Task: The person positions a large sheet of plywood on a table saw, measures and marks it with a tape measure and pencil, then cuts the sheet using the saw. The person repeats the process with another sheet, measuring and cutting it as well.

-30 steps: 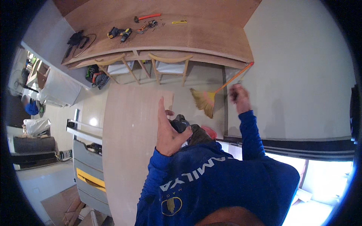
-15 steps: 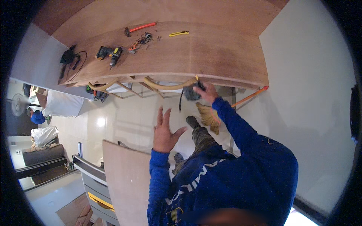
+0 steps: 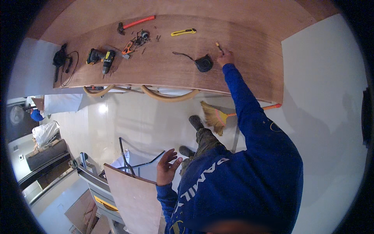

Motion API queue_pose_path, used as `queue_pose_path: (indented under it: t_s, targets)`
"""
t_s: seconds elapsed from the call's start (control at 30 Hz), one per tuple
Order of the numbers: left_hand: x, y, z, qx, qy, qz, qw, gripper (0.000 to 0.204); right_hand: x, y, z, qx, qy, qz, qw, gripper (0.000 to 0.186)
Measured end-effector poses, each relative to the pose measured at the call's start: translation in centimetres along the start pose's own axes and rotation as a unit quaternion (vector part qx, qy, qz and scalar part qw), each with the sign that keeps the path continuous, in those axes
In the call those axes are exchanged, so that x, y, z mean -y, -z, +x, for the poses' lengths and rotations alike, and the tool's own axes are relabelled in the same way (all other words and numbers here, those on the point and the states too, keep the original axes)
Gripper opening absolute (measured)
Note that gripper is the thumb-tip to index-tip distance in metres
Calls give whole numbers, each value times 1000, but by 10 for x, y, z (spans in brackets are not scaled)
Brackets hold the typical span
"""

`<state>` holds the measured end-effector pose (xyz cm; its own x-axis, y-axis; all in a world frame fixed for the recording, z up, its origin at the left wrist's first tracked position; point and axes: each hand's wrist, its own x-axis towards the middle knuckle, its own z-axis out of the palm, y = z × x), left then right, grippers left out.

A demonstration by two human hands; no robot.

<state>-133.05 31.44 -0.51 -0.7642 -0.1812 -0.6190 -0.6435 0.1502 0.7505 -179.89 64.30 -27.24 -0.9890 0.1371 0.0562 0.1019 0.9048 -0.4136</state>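
The person's right hand holds a thin, yellow-ended stick at the brown wooden surface, near a black tape measure; the left hand hangs beside a pale wooden panel.

Left of the right-hand grip: yellow utility knife, nearest. Further left, slightly ahead: red-handled hammer, lying flat. Left of grip, past the knife: orange-and-grey hand tool, small metal bits scattered around it. Further left again: yellow-and-black drill, bit pointing back. Leftmost of these: black corded tool, cable looped. Back-left of grip: two curved wooden chair backs. Behind grip, on floor: straw broom, orange handle running right. Far left of grip, well apart: round fan, person in blue, white plastic bag.
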Motion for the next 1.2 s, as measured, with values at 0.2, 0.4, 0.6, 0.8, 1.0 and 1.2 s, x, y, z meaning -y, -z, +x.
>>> queue_pose_path:
  t_s: [0.2, 0.4, 0.6, 0.8, 1.0, 1.2]
  targets:
    - [-19, 13, 0, -27, 12, -141, 990, 49, -56, -10, 35, 24, 43, -107, 993, 62]
    - [8, 6, -92, -87, 53, -339, 935, 38, 31, 18, -14, 5, 284, -23, 959, 36]
    - [96, -53, -194, -234, 58, -533, 811, 49, 263, 43, -233, 217, 438, 319, 812, 21]
    - [205, -78, -213, -542, 8, -707, 454, 82, 494, 87, -422, 269, 721, 302, 563, 30]
    - [265, -24, -202, -591, -124, -746, 281, 77, 585, 38, -532, 286, 751, -59, 592, 61]
    - [286, -27, -200, -582, -236, -733, 261, 58, 559, 88, -541, 267, 761, -98, 584, 64]
